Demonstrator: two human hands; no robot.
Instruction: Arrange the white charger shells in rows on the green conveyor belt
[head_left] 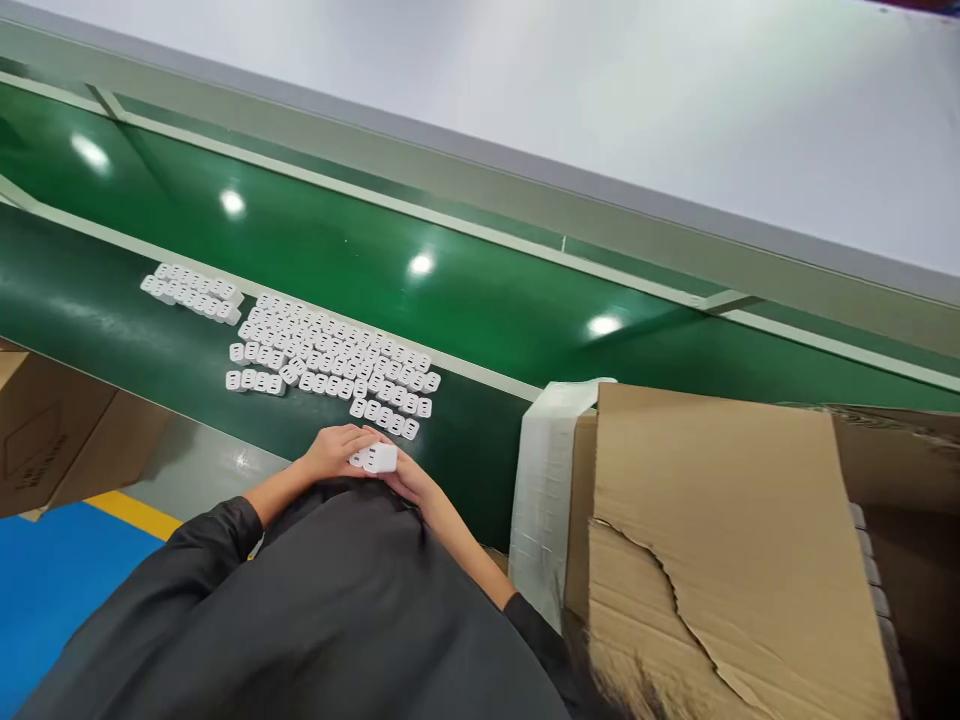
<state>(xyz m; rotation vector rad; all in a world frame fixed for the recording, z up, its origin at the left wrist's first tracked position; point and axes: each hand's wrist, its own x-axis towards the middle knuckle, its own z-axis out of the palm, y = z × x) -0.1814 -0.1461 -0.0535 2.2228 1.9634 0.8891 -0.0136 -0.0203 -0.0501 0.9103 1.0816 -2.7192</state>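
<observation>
Close against the dark clothing, my left hand [336,452] and my right hand [412,480] come together at the bench edge. Between them are a few white charger adapters [381,458], with small dark port slots on their end faces. Fingers of my left hand curl over the left side of these adapters; my right hand supports them from the right and below, its fingers partly hidden. Just beyond lie many similar adapters [330,345] in rows on the dark green bench [465,440]. A separate group of adapters [191,290] sits farther left.
To the right stands a large cardboard box [720,520] with a torn flap and whitish wrapping [551,480] at its side; more pale pieces show inside. Another carton [75,430] is at the left. A raised white surface [562,80] runs across the far side.
</observation>
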